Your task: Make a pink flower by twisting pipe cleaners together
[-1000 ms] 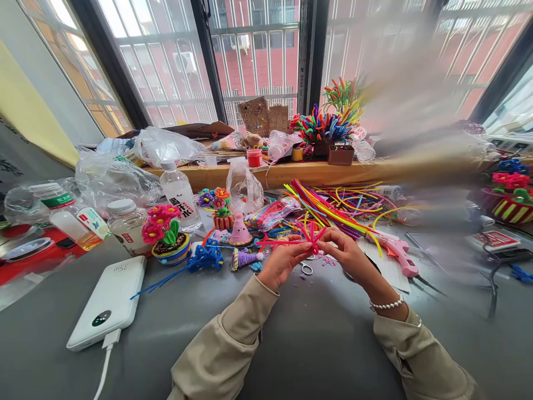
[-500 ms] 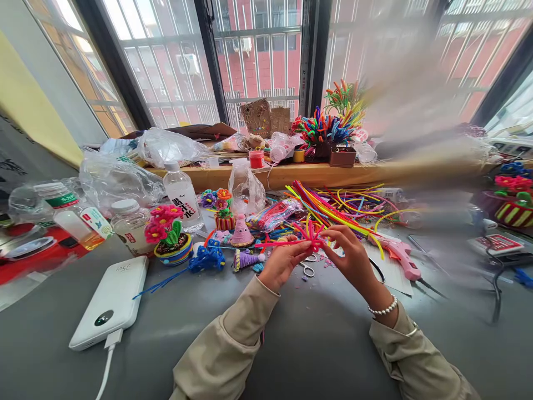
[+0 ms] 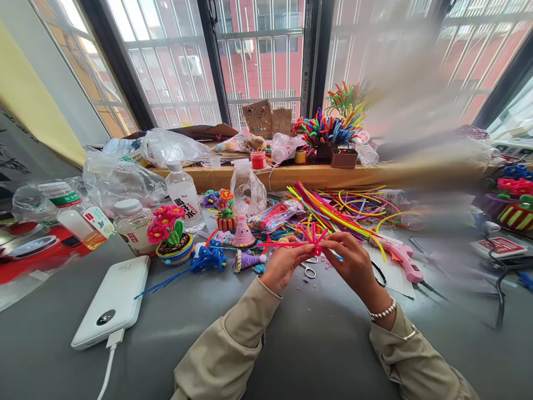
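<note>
Pink pipe cleaners [image 3: 315, 240] sit at twelve o'clock above the bench [image 3: 308, 344], left hand [image 3: 283, 265] and right hand [image 3: 350, 261] pinching them, fingers together at the base, probably so the spray stays fanned. Scissors [image 3: 309, 272] at six o'clock, glue gun [image 3: 400, 256] at three, seem placed for easy reach.

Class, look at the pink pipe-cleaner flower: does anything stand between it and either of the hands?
Nothing visible does. The left hand and the right hand both have their fingers right on the pink pipe-cleaner flower. The scissors lie on the table, not between.
</note>
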### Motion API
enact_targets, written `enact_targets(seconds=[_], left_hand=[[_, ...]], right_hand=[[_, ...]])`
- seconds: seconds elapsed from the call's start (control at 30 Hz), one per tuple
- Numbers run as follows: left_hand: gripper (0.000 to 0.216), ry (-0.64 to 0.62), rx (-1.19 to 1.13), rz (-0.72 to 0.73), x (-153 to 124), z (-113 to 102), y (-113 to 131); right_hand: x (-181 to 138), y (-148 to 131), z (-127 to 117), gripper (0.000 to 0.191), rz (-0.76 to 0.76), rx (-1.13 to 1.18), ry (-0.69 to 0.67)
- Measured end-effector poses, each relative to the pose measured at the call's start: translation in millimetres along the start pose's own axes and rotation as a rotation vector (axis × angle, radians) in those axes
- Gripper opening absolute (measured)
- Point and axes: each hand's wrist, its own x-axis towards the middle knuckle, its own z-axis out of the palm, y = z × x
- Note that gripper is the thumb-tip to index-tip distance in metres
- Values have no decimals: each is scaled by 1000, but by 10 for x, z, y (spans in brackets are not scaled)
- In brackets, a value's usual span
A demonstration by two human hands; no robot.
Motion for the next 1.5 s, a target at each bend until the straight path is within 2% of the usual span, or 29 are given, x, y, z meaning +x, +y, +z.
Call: enact_targets(seconds=[0.13, 0.3, 0.53, 0.73, 0.8, 0.93, 1.07, 1.3, 1.5], left_hand=[[40, -2, 30, 77, 1, -1, -13], [39, -9, 55, 118, 8, -6, -22], [42, 95, 171, 255, -8, 28, -9], [38, 51, 233, 292, -1, 27, -18], [37, 46, 259, 304, 14, 6, -25], [35, 124, 294, 285, 35, -15, -21], [34, 96, 296, 252, 36, -10, -11], [47, -2, 236, 205, 43, 1, -24], [46, 74, 254, 223, 36, 19, -21]], right_hand=[[5, -21, 17, 13, 43, 60, 23], [12, -31, 22, 12, 106, 145, 7], [39, -50, 30, 9, 261, 270, -15], [64, -44, 42, 9, 388, 384, -88], [66, -35, 45, 8, 350, 359, -98], [57, -19, 54, 11, 191, 244, -90], [49, -22, 53, 11, 97, 142, -46], [38, -38, 59, 12, 20, -2, -10], [16, -31, 78, 11, -17, -101, -5]])
